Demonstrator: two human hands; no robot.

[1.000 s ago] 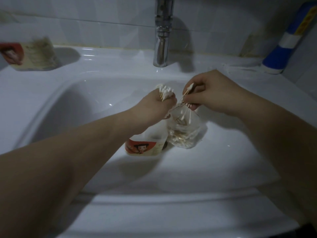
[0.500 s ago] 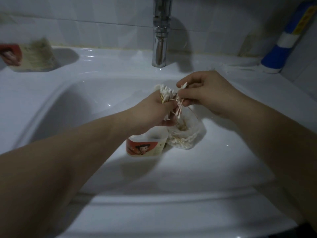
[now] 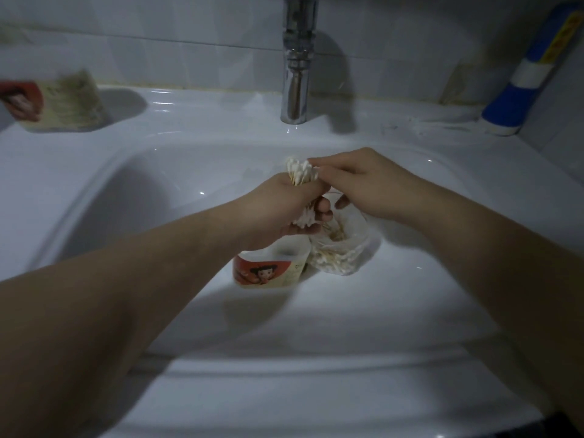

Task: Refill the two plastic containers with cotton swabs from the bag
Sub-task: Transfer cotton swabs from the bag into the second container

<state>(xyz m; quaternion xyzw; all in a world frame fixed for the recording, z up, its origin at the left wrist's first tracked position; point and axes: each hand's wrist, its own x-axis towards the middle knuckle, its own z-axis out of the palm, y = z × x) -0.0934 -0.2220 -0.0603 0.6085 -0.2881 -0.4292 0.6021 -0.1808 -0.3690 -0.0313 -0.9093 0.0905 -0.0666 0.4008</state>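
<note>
- A person's left hand (image 3: 281,213) is closed in a fist round a bundle of white-tipped cotton swabs (image 3: 301,173) over the middle of a white ceramic sink (image 3: 158,311). Swab tips show above and below the fist.
- The right hand (image 3: 363,184) meets the bundle's top with curled fingers; whether it pinches any swabs cannot be made out.
- Below the hands, a clear plastic bag of swabs (image 3: 343,256) sits in the basin, just beside a red-labelled plastic container (image 3: 268,271) partly hidden by the left hand.
- A second swab-filled container (image 3: 60,105), blurred and cut by the frame, stands at the ledge's far left corner.
</note>
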